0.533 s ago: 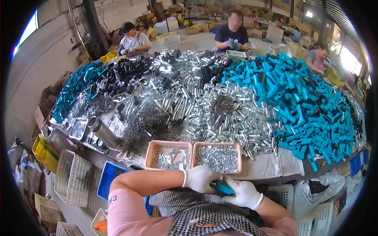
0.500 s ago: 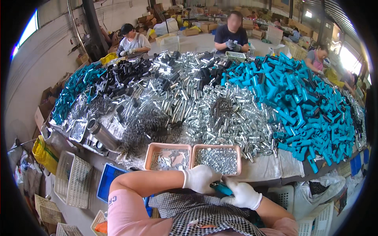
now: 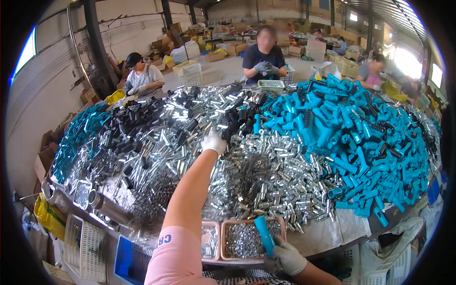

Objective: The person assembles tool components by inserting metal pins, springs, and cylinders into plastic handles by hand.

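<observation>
My left hand (image 3: 213,142), in a white glove, reaches far out over the heap. It is at the silvery metal tubes (image 3: 192,142), close to several black plastic pieces (image 3: 231,118); its fingertips blend into the metal, so whether they grip anything is unclear. Near the front edge of the table, my right hand (image 3: 289,256), also gloved, is closed around a teal plastic handle (image 3: 264,233). That handle is tilted, with its upper end rising over a pink tray (image 3: 283,228) of small metal parts. A dark part shows at its lower end, partly hidden by the fingers.
Teal handles (image 3: 361,142) are heaped at the right. Dark springs (image 3: 154,199) lie front left beside a steel flask (image 3: 110,207). A second pink tray (image 3: 217,240) is partly behind my left arm. A blue crate (image 3: 127,261) stands below; several people work around the table.
My left hand has left the teal handle and stretched forward into the metal pile. The right hand now holds the handle alone, more upright. The view has shifted.
</observation>
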`<state>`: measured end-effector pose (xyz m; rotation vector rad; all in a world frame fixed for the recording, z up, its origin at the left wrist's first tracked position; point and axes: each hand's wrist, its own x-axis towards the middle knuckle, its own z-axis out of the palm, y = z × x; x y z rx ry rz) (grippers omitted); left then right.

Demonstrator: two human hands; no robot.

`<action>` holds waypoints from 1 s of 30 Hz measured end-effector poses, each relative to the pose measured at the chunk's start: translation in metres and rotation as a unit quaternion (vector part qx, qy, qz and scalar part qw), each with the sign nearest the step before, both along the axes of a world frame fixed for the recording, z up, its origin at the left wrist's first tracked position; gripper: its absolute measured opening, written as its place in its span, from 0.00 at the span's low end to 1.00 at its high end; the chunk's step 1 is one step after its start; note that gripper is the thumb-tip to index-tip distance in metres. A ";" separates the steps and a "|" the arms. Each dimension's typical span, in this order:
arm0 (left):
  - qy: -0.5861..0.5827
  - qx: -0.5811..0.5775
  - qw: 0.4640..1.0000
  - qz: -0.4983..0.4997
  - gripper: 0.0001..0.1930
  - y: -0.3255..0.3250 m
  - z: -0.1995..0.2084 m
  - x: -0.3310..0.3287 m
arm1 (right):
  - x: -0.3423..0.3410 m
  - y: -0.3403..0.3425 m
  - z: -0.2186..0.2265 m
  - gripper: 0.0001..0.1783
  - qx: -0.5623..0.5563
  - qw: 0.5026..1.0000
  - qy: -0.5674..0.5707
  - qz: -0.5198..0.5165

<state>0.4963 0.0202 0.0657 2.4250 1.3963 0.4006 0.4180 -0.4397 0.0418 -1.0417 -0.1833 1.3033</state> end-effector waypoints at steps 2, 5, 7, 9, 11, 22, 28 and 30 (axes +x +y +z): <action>0.049 -0.003 0.998 -0.032 0.32 -0.004 -0.004 0.013 | 0.007 0.000 -0.003 0.37 -0.005 1.000 -0.001 0.013; -0.049 0.062 0.995 -0.057 0.28 0.005 -0.017 0.017 | 0.011 -0.002 0.001 0.46 0.045 0.997 0.058 0.039; -0.120 0.036 0.988 -0.087 0.28 0.008 -0.020 0.010 | 0.012 -0.004 -0.001 0.48 0.046 0.997 0.044 0.044; -0.169 0.029 0.976 -0.137 0.27 0.005 -0.023 0.004 | 0.018 -0.008 -0.009 0.50 0.074 0.990 0.061 0.099; -0.173 0.061 0.970 -0.158 0.23 -0.003 -0.023 0.001 | 0.015 -0.006 -0.017 0.48 0.095 0.989 0.100 0.054; -0.142 0.063 0.968 -0.197 0.24 -0.018 -0.019 0.021 | 0.008 -0.010 -0.024 0.38 0.162 0.973 0.153 0.057; -0.354 -0.054 0.904 -0.235 0.22 -0.047 0.002 -0.014 | 0.011 -0.010 -0.046 0.38 0.195 0.961 0.188 0.052; -0.385 -0.164 0.864 -0.280 0.23 -0.081 0.024 -0.052 | 0.009 -0.014 -0.033 0.38 0.202 0.963 0.178 0.033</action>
